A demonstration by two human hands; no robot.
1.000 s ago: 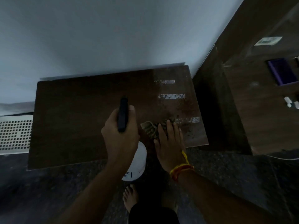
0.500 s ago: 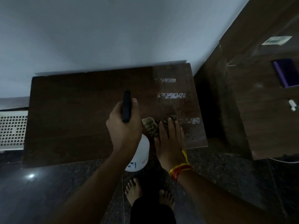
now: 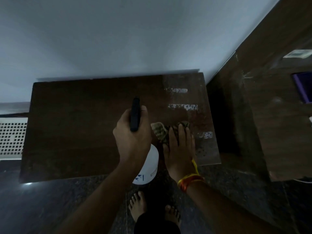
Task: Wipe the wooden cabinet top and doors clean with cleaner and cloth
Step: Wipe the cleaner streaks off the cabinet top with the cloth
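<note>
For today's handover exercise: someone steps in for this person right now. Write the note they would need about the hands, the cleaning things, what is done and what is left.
Left hand: grips the spray bottle by its black trigger head, held above the cabinet top.
Right hand: fingers straight, pressing the cloth flat on the top's right part.
Done: the right part looks wet and speckled, so spraying has begun there.
Left: wipe the right part through, then the duller left part. The doors are out of view, so their state cannot be told.

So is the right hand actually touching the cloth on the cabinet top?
Touching. In the head view the right hand lies flat on the cloth, fingers straight over it, pressing it onto the cabinet top.
</note>
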